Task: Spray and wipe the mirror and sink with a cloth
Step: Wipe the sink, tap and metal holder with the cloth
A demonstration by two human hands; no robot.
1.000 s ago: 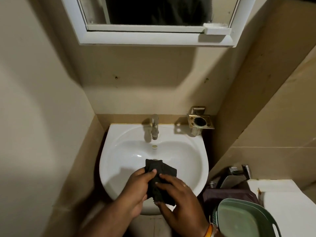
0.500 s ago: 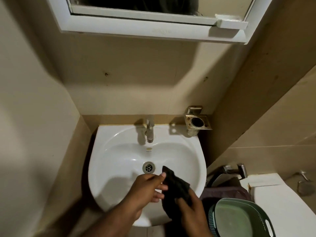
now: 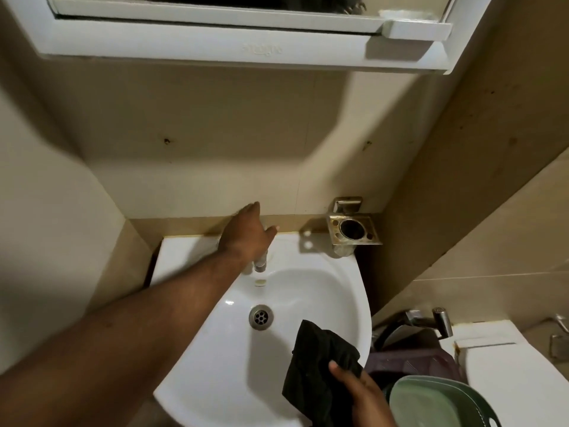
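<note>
One white sink (image 3: pixel 335 291), one drain (image 3: pixel 261 316), one tap (image 3: pixel 260 264), one black cloth (image 3: pixel 317 371). The left hand (image 3: pixel 248 234) lies over the tap, fingers loose, thumb spread. The right hand (image 3: pixel 363 396) pinches the cloth, which hangs above the sink's front right rim, well apart from the left hand.

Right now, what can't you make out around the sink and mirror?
All in the head view:
- Tap: the left hand covers its handle; only the spout tip shows, so grip or water flow can't be told.
- Mirror: cut off by the top edge; its glass barely shows.
- Black cloth: its lower end is cut off at the bottom edge, and the right hand covers part of it.
- Spray bottle: none in view.
</note>
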